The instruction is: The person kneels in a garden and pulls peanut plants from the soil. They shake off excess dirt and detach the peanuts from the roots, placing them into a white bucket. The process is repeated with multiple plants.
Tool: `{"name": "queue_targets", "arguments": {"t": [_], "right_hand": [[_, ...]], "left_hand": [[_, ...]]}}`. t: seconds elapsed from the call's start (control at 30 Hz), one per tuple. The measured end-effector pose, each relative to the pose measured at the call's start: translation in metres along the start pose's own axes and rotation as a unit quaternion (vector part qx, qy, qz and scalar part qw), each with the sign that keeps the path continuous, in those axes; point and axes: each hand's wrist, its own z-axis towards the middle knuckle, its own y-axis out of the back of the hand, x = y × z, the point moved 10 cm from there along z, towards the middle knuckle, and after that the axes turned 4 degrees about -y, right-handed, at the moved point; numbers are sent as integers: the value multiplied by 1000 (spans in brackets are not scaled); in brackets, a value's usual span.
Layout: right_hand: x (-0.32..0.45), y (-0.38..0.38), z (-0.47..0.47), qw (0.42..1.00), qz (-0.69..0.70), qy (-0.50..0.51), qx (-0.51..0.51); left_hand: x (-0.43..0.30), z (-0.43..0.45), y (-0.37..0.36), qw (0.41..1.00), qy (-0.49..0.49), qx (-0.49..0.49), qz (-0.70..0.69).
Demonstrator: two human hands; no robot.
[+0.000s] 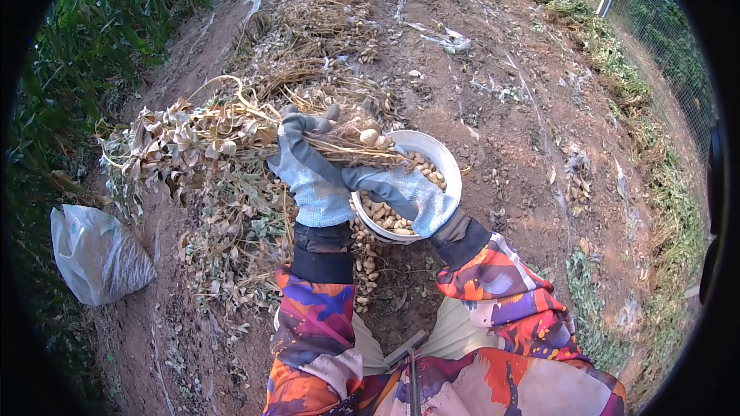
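Note:
My left hand, in a blue-grey work glove, is closed around the stems of a bundle of dried peanut plants. Its withered leaves stick out to the left, while roots with pale peanut pods lie at the right end, by the bucket's rim. My right hand, gloved alike, reaches over the white bucket and touches the underside of the bundle; its fingertips are partly hidden, so its hold cannot be told. Many unshelled peanuts lie inside the bucket.
Pulled peanut plants form a row ahead and to my left, with loose pods beside the bucket. A white plastic sack stands at the left near green corn plants. Torn plastic film lies on the soil; a wire fence runs along the right.

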Motion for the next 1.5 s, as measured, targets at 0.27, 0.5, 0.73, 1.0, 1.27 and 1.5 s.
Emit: {"name": "queue_targets", "arguments": {"t": [0.27,0.5,0.73,1.0,1.27,1.5], "right_hand": [[2,6,-3,998,0,-47,-44],[13,9,-1,996,44,-28,-72],[39,1,-3,988,-139,53,-41],[2,6,0,996,-4,-81,-33],[11,1,-3,992,-113,53,-2],[-6,6,-10,982,163,-88,-43]], "left_hand": [[10,8,7,999,10,32,29],[13,9,4,998,23,51,28],[7,4,9,1000,-10,11,20],[7,4,5,999,-6,27,45],[7,5,5,1000,-5,5,28],[12,17,18,997,-39,14,60]]}}
